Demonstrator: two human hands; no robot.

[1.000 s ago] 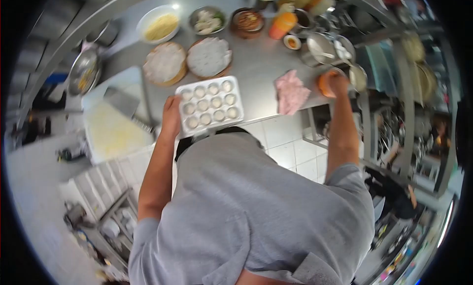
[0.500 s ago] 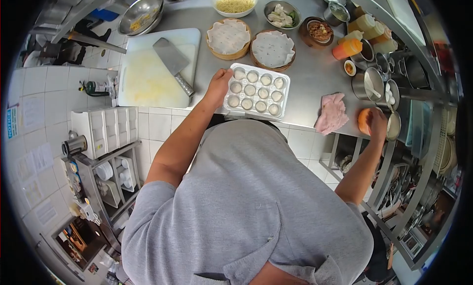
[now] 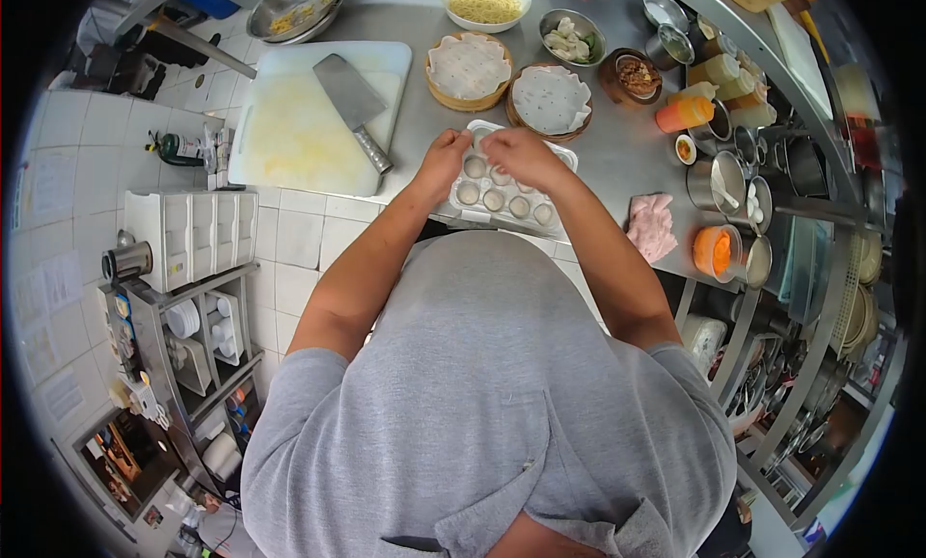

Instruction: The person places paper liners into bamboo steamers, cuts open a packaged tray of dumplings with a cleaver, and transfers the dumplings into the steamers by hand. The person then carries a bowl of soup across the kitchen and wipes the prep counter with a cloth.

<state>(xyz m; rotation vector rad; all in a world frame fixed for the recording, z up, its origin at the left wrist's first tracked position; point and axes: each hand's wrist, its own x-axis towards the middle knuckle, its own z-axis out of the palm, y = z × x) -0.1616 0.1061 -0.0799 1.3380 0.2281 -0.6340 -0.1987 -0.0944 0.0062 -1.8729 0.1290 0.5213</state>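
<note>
At steel kitchen counter (image 3: 617, 158), tray (image 3: 506, 194).

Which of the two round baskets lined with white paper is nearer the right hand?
The right round basket lined with white paper, just beyond the right hand; the left basket lies farther from that hand.

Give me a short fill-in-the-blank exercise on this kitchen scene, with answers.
1. The left hand and right hand are both at the white plastic ____.
2. The cleaver lies on the ____.
3. Beside the pink cloth, the tub holds food coloured ____.

Missing words: tray; cutting board; orange.
</note>
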